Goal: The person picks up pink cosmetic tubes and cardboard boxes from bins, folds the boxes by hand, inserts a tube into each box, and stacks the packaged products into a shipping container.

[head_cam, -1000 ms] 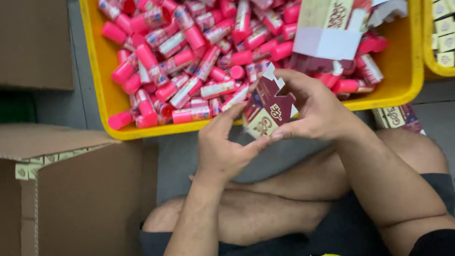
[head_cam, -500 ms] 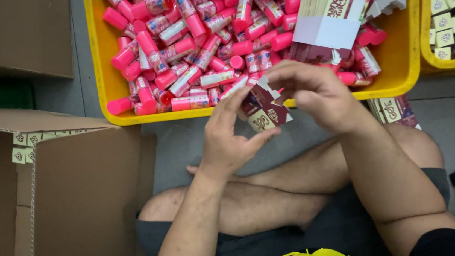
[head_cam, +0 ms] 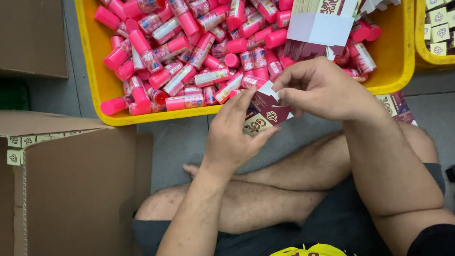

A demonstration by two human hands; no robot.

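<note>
Pink tubes (head_cam: 187, 49), yellow bin (head_cam: 96, 73), maroon-and-cream patterned carton (head_cam: 267, 113), brown cardboard box (head_cam: 70, 213)

head camera looks steeply down, close over crossed legs (head_cam: 255, 197) and yellow bin (head_cam: 96, 73).

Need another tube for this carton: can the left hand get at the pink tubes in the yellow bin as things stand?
Probably yes, once freed. The pink tubes lie uncovered in the open yellow bin, just beyond the left hand. But it and the right hand hold the small carton.
</note>
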